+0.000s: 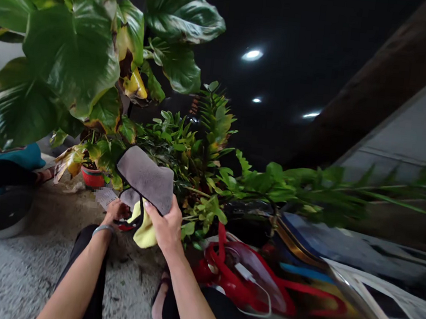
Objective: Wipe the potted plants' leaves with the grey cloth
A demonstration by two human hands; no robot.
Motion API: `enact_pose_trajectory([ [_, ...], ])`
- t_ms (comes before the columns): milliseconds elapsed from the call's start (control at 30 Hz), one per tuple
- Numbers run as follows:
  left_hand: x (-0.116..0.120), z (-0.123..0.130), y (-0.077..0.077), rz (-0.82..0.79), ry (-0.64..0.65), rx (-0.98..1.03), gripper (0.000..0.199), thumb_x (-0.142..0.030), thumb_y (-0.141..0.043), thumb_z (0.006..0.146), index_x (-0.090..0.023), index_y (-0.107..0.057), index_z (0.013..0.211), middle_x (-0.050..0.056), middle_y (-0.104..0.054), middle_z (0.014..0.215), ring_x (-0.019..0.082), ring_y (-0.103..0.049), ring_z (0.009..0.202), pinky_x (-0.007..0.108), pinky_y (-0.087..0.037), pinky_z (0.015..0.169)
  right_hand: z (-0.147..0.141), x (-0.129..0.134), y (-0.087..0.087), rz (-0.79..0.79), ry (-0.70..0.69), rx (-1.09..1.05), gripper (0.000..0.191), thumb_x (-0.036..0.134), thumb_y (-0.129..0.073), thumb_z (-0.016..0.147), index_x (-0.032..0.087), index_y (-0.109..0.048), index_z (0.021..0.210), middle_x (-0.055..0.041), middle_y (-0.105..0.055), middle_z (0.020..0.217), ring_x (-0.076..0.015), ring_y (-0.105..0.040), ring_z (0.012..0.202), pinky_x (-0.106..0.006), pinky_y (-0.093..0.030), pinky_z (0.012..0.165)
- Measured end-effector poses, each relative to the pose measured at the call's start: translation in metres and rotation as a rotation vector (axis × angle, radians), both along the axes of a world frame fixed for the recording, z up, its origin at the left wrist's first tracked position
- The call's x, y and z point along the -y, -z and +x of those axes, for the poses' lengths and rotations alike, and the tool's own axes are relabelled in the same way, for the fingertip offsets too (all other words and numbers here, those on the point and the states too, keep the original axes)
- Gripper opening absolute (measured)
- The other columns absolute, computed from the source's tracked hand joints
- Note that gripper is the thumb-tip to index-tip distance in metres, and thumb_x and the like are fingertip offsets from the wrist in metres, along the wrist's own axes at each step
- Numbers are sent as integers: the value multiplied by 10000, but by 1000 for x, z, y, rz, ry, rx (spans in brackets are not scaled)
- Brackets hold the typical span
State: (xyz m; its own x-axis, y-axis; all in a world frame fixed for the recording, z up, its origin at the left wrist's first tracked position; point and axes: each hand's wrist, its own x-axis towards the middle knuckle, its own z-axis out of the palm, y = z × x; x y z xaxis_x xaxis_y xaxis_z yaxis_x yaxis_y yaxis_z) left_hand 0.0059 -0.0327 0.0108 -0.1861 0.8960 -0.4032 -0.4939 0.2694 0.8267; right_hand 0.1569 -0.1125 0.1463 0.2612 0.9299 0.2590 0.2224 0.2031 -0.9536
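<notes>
A grey and yellow cloth (pixel 146 175) with dark edging is bunched up in front of me. My right hand (pixel 168 226) holds it, thumb on top near the yellow part. My left hand (pixel 117 210), with a bracelet at the wrist, is curled beside the cloth's lower left side, partly hidden; what its fingers hold is hard to make out. A pale card with print (pixel 105 197) shows just past my left hand. Green plants rise directly behind the cloth.
A large-leafed plant (pixel 72 53) stands at left, near a red pot (pixel 92 177). A black bowl (pixel 5 211) and another person's leg (pixel 4 173) are at far left. On the right lie a red-trimmed bag (pixel 254 270), a white cable (pixel 268 302) and stacked flat items (pixel 385 294).
</notes>
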Motion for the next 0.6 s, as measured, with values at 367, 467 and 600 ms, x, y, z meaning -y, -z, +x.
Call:
enact_pose_trajectory([
  [367,2,0,0,-57,-55,28,147,-201,-782,648,-177,-641,677,-10,-608,546,152,-569,534,251,-465,525,8,15,30,-136,-12,-55,446,439,-775,627,179,-699,980,-93,-791,879,-273,-720,776,-374,-582,736],
  [467,4,-1,-2,-41,-10,35,144,-215,-776,672,-173,-639,679,-1,-632,600,136,-566,540,241,-471,521,17,-3,6,19,244,3,570,516,-767,622,172,-674,1066,-143,-779,1008,-300,-716,896,-409,-565,834],
  [600,6,1,-3,-32,2,31,198,-239,-801,670,-186,-611,679,-25,-599,584,132,-571,539,239,-483,532,23,-13,22,-104,100,160,511,423,-737,598,192,-686,1052,-129,-787,970,-307,-717,897,-425,-552,860],
])
